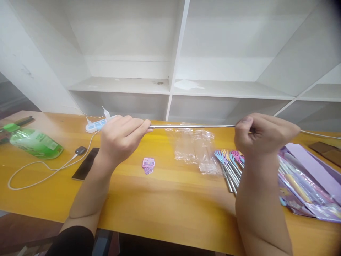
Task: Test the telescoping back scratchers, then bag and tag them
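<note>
Between my hands a thin silver telescopic back scratcher [183,126] is stretched out almost level above the table. My left hand [121,137] is closed round its thicker end, and my right hand [262,131] grips the thinner end in a fist. Both ends are hidden inside the fists. Behind my right forearm lies a bundle of back scratchers [230,167] with steel shafts and coloured hand-shaped heads, partly covered by the arm. Clear plastic bags [195,147] lie below the rod. A small fanned stack of purple cards [148,165] rests nearer the middle of the table.
At left are a tilted green bottle [37,142], a power strip [96,125], a black earbud case [81,151] on a white cable and a dark phone [86,165]. A purple package [306,188] lies at right. White shelves [183,89] stand behind the table [165,206].
</note>
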The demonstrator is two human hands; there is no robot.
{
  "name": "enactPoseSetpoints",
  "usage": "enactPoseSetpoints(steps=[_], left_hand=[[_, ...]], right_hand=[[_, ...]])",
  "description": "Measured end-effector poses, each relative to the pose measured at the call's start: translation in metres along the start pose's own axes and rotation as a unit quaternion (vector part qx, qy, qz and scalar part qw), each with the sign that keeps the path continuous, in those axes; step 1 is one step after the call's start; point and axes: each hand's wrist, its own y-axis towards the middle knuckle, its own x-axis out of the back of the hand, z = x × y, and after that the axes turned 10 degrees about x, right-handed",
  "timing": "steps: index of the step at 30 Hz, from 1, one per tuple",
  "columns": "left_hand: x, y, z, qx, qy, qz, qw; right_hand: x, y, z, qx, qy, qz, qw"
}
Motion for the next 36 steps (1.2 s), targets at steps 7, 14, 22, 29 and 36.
enactPoseSetpoints(steps=[7,14,22,29,36], left_hand=[[-0.013,-0.002,-0.027,-0.011,-0.022,-0.007,1.000],[-0.015,-0.002,-0.029,-0.003,-0.023,-0.011,1.000],[-0.024,-0.013,-0.072,0.021,-0.031,0.030,0.999],[-0.038,-0.020,-0.082,0.050,-0.068,0.056,0.995],[-0.047,-0.024,-0.076,0.072,-0.097,0.095,0.988]], right_hand=[[-0.003,0.009,0.048,-0.013,0.031,0.063,0.997],[-0.005,0.005,0.050,-0.061,0.011,0.085,0.994],[-0.012,0.005,0.112,0.011,0.064,0.104,0.992],[-0.014,0.003,0.115,-0.014,0.087,0.238,0.967],[-0.017,0.006,0.113,-0.034,0.124,0.283,0.950]])
